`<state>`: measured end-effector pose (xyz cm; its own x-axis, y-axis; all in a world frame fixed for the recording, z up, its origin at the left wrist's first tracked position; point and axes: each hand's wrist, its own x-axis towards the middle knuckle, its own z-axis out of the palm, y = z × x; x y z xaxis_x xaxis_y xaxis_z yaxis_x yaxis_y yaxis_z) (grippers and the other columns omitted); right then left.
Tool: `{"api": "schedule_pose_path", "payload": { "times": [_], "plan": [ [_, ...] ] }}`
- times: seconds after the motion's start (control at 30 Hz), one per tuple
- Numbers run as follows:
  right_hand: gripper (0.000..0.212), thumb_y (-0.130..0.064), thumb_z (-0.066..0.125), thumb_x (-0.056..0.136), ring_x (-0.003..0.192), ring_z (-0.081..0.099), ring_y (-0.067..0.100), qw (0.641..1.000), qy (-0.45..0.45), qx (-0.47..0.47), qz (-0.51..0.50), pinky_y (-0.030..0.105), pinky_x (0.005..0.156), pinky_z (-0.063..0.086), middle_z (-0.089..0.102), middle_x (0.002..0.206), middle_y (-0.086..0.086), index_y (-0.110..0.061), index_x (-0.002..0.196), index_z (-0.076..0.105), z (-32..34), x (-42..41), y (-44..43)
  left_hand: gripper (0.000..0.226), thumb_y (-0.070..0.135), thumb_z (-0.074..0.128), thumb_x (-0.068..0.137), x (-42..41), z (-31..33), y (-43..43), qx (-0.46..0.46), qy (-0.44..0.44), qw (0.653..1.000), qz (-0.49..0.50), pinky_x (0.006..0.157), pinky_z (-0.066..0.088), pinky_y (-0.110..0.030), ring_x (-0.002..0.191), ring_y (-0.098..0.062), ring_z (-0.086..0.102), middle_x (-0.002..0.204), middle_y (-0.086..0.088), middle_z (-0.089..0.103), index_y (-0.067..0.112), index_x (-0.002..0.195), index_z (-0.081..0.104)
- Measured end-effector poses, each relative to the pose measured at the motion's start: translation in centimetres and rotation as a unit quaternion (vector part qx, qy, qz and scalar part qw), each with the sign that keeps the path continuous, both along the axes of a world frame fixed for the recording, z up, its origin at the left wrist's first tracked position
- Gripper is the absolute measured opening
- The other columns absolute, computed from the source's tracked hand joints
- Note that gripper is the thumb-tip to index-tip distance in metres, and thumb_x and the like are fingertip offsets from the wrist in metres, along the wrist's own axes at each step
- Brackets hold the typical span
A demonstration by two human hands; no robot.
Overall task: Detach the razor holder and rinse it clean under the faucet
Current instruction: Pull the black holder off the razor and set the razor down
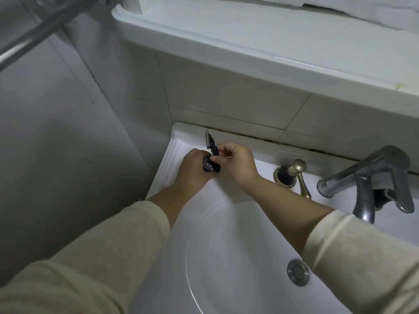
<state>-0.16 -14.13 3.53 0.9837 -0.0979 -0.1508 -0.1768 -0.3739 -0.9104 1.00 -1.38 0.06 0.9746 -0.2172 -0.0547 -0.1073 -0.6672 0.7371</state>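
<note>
A black razor (210, 141) stands with its silver head up at the back left corner of the white sink (226, 245). Its lower end sits in a small black razor holder (209, 167) on the ribbed ledge. My left hand (195, 169) grips the holder from the left. My right hand (235, 163) pinches the razor's handle just above the holder. The chrome faucet (367, 180) stands at the right, its spout reaching over the basin. No water is running.
A brass knob and lever (294, 172) sits on the ledge left of the faucet. The drain plug (297, 271) lies in the basin. A white shelf (249, 37) juts out above the tiled wall. A metal rail (34, 35) crosses the top left.
</note>
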Motion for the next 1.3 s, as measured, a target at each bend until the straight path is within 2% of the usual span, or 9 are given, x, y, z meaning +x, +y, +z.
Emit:
{"api": "schedule_pose_path", "payload": {
  "times": [0.13, 0.23, 0.3, 0.4, 0.57, 0.67, 0.77, 1.1, 1.3],
  "plan": [
    [0.019, -0.002, 0.068, 0.083, 0.071, 0.054, -0.001, 0.999, -0.030, 0.029, -0.025, 0.002, 0.068, 0.043, 0.069, 0.098, 0.013, -0.002, 0.102, 0.071, 0.9, -0.1, -0.3, 0.023, 0.014, 0.076, 0.068, -0.7, 1.0, -0.2, -0.001, -0.003, 1.000, 0.025, 0.069, 0.045, -0.036, 0.075, -0.024, 0.056, 0.079, -0.014, 0.065, -0.001, 0.082, 0.067],
    [0.023, -0.002, 0.058, 0.091, 0.072, 0.053, 0.003, 0.998, -0.034, 0.034, -0.026, 0.001, 0.063, 0.041, 0.063, 0.095, 0.007, -0.003, 0.112, 0.067, 1.5, -0.5, -1.2, 0.026, 0.013, 0.077, 0.067, -1.4, 1.4, -0.4, -0.005, -0.004, 0.998, 0.056, 0.072, 0.047, -0.040, 0.081, -0.027, 0.056, 0.086, -0.017, 0.063, -0.002, 0.083, 0.065],
    [0.025, -0.005, 0.054, 0.094, 0.082, 0.058, 0.016, 1.000, -0.013, -0.001, -0.010, 0.006, 0.062, 0.041, 0.061, 0.100, 0.008, -0.005, 0.116, 0.065, 1.1, -0.9, -2.1, 0.026, 0.012, 0.077, 0.067, -2.0, 1.5, -0.5, -0.013, 0.011, 0.997, 0.080, 0.075, 0.044, -0.033, 0.085, -0.020, 0.054, 0.091, -0.008, 0.057, 0.005, 0.088, 0.064],
    [0.025, -0.007, 0.049, 0.096, 0.105, 0.058, 0.027, 0.994, 0.041, -0.096, 0.024, 0.021, 0.078, 0.044, 0.062, 0.115, 0.012, -0.009, 0.117, 0.063, -0.3, -1.4, -3.5, 0.024, 0.010, 0.075, 0.067, -3.0, 1.5, -1.0, -0.027, 0.021, 0.995, 0.091, 0.076, 0.044, -0.031, 0.090, -0.020, 0.054, 0.093, -0.007, 0.056, 0.005, 0.088, 0.064],
    [0.031, -0.007, 0.052, 0.093, 0.090, 0.051, 0.025, 0.974, 0.082, -0.200, 0.068, 0.028, 0.076, 0.038, 0.056, 0.098, 0.007, -0.005, 0.124, 0.049, -1.1, -1.7, -4.1, 0.023, 0.006, 0.075, 0.066, -4.5, 1.6, -1.9, -0.047, 0.015, 0.992, 0.115, 0.077, 0.045, -0.033, 0.094, -0.024, 0.054, 0.081, 0.001, 0.050, 0.002, 0.087, 0.064],
    [0.024, -0.006, 0.056, 0.090, 0.097, 0.056, 0.030, 0.963, 0.097, -0.238, 0.080, 0.035, 0.082, 0.044, 0.062, 0.107, 0.015, -0.002, 0.114, 0.053, -1.4, -1.3, -4.0, 0.025, 0.004, 0.075, 0.066, -5.4, 1.4, -2.2, -0.063, 0.009, 0.989, 0.130, 0.075, 0.042, -0.029, 0.093, -0.025, 0.054, 0.075, 0.012, 0.043, 0.002, 0.088, 0.064],
    [0.020, -0.006, 0.053, 0.090, 0.100, 0.056, 0.032, 0.949, 0.111, -0.279, 0.100, 0.032, 0.076, 0.041, 0.063, 0.110, 0.018, 0.000, 0.109, 0.059, -1.5, -0.8, -3.7, 0.027, 0.004, 0.076, 0.065, -6.2, 1.0, -2.4, -0.077, 0.009, 0.988, 0.137, 0.073, 0.041, -0.026, 0.090, -0.023, 0.054, 0.076, 0.017, 0.042, 0.003, 0.090, 0.065],
    [0.022, 0.005, 0.047, 0.082, 0.076, 0.048, 0.029, 0.913, 0.118, -0.368, 0.133, 0.030, 0.062, 0.036, 0.056, 0.092, 0.016, 0.000, 0.098, 0.062, -2.5, -0.4, -2.7, 0.033, 0.006, 0.076, 0.067, -7.9, 0.2, -3.2, -0.112, 0.028, 0.982, 0.148, 0.082, 0.048, -0.031, 0.098, -0.024, 0.056, 0.096, 0.001, 0.050, 0.009, 0.097, 0.063],
    [0.022, 0.008, 0.049, 0.079, 0.079, 0.052, 0.030, 0.908, 0.079, -0.390, 0.129, 0.032, 0.064, 0.038, 0.055, 0.090, 0.014, -0.001, 0.096, 0.059, -3.0, -0.5, -2.4, 0.033, 0.007, 0.077, 0.066, -8.1, 0.1, -3.7, -0.108, 0.024, 0.984, 0.143, 0.081, 0.048, -0.032, 0.099, -0.024, 0.055, 0.089, 0.005, 0.048, 0.009, 0.096, 0.063]
  ]
}}
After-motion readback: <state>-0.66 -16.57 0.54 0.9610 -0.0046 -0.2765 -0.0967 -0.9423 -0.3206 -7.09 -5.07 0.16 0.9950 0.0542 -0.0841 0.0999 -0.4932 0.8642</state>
